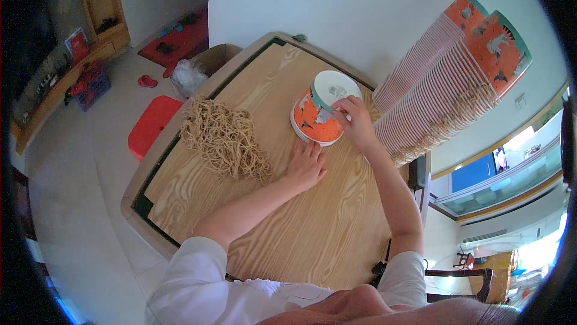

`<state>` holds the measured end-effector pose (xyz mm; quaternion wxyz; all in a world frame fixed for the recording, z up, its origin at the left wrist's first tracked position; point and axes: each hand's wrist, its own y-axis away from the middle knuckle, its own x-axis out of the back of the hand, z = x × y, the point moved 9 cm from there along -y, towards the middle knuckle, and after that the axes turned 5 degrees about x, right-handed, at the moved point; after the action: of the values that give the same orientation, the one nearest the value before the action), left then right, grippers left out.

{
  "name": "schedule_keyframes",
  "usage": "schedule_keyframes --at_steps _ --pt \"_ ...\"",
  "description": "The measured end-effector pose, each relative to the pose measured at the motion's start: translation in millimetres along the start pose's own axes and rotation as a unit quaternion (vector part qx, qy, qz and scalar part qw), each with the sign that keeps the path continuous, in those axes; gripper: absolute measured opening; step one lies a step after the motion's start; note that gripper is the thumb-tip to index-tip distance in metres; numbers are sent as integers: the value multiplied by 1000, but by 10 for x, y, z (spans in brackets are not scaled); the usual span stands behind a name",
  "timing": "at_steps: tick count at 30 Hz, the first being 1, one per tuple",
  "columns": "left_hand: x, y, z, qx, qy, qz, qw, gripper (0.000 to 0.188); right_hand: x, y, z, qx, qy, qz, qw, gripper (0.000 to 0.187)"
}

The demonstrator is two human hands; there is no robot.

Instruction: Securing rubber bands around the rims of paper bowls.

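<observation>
An orange paper bucket (309,117) with a green band and printed dark and pale shapes stands on the wooden table (288,229). Its white round end (336,86) faces up, and a white rim runs round the bottom. My right hand (356,122) is at the bucket's right side, fingers pinched together against the wall; what they hold, if anything, is hidden. Flat near the bucket's front, my left hand (307,166) has its fingers stretched out, the tips at the lower rim. Left of it lies a tangled heap of tan cord (223,140).
Two long stacks of nested matching buckets (436,72) rise at the right, tan cords hanging along the nearer one. A red stool (154,125) and a cardboard box (217,57) with a clear plastic bag (188,77) stand beyond the table's left side. A dark chair (481,280) is at lower right.
</observation>
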<state>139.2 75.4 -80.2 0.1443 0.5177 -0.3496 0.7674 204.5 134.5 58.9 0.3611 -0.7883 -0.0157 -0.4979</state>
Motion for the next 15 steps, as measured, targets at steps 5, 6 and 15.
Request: schedule_keyframes --at_steps 5,6,15 --pt "-76 71 54 -13 -42 -26 999 51 114 64 -24 -17 -22 37 999 15" --pt "-88 80 71 -22 -33 -20 999 52 174 59 -52 -24 -15 40 999 16" --pt "-99 2 158 -42 -30 33 998 51 924 -100 -40 -53 -2 104 993 15"
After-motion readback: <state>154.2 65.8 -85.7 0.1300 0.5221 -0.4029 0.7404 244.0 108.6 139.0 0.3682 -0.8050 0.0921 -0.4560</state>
